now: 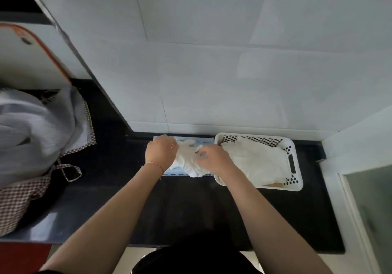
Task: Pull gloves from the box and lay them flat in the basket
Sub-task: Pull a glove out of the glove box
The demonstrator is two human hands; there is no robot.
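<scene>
Both hands grasp one white glove over the pale blue box: the left hand pinches its left edge with curled fingers, and the right hand clutches its right side. The glove is crumpled and bunched, its fingers pointing toward the wall. Just right of the box, touching it, the white perforated basket holds more white gloves lying flat on the black counter.

Soft, even daylight fills the frame, brightest on the pale tiled wall. The dark surface stays dim, with a dull sheen at lower left. Wide-angle bending curves the frame's edges. The fabric at left looks smeared; the hands are slightly soft.
</scene>
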